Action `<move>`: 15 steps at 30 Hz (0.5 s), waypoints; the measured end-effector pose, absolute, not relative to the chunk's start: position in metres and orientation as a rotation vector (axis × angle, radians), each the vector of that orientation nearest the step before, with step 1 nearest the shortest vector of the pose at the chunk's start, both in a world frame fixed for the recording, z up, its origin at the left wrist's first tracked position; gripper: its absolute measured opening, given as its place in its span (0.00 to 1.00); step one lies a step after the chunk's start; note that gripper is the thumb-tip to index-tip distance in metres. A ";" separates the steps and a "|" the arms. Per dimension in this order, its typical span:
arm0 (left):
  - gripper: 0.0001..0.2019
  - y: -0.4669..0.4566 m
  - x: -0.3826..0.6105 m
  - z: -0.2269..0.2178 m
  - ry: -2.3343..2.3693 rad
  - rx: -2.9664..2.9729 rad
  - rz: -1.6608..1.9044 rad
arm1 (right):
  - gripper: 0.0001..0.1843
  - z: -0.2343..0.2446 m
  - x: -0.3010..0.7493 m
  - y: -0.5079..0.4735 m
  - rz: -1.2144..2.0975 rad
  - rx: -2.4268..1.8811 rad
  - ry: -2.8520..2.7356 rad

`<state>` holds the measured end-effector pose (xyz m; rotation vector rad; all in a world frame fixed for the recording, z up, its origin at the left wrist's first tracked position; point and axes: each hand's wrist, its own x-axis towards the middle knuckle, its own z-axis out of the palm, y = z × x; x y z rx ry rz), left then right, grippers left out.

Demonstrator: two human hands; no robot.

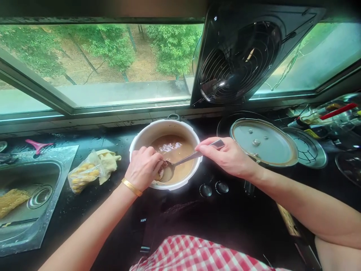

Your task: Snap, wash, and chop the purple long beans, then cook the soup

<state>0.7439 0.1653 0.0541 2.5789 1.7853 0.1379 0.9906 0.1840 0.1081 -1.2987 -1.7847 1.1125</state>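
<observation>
A white-rimmed pot [197, 142] stands on the black stove, with brown, cloudy liquid [180, 150] inside. My right hand [228, 156] is closed around the handle of a metal spoon [186, 159], whose bowl dips toward the liquid at the near left of the pot. My left hand [143, 165], with a gold bangle at the wrist, reaches over the left rim. Its fingers are bent around a brownish lump [161, 171] that touches or nearly touches the spoon's bowl; what the lump is I cannot make out.
Right of the pot lies a pressure cooker lid [265, 143], underside up, near a metal plate [310, 150]. To the left are a bag of yellow pieces [87, 173], a beige cloth [108, 162], a pink peeler [38, 145] and a sink [53, 171]. Stove knobs [213, 189] sit in front.
</observation>
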 end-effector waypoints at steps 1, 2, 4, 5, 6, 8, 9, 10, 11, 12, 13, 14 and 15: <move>0.15 0.165 0.742 0.054 1.789 2.568 0.159 | 0.13 0.108 0.990 0.184 1.130 -1.301 -1.777; 0.16 0.164 0.740 0.054 1.789 2.542 0.186 | 0.13 0.108 0.990 0.183 1.150 -1.304 -1.770; 0.17 0.161 0.733 0.053 1.754 2.429 0.244 | 0.13 0.107 0.990 0.183 1.178 -1.308 -1.759; 0.18 0.160 0.730 0.053 1.723 2.350 0.268 | 0.13 0.106 0.990 0.183 1.187 -1.310 -1.758; 0.18 0.159 0.727 0.053 1.695 2.270 0.287 | 0.13 0.105 0.989 0.183 1.193 -1.310 -1.761; 0.18 0.156 0.723 0.055 1.672 2.154 0.310 | 0.14 0.102 0.989 0.183 1.205 -1.303 -1.769; 0.17 0.153 0.723 0.059 1.687 2.118 0.334 | 0.14 0.100 0.989 0.183 1.212 -1.297 -1.771; 0.17 0.149 0.723 0.065 1.699 2.083 0.371 | 0.15 0.098 0.989 0.183 1.221 -1.291 -1.773; 0.16 0.143 0.725 0.073 1.692 2.029 0.416 | 0.16 0.097 0.988 0.183 1.229 -1.286 -1.774; 0.16 0.135 0.727 0.083 1.659 1.951 0.464 | 0.16 0.096 0.988 0.183 1.237 -1.284 -1.777; 0.16 0.124 0.730 0.095 1.592 1.860 0.495 | 0.16 0.095 0.988 0.184 1.244 -1.285 -1.780; 0.16 0.111 0.734 0.106 1.498 1.768 0.510 | 0.16 0.094 0.988 0.184 1.245 -1.291 -1.781; 0.17 0.096 0.737 0.117 1.389 1.696 0.503 | 0.17 0.094 0.989 0.184 1.241 -1.303 -1.782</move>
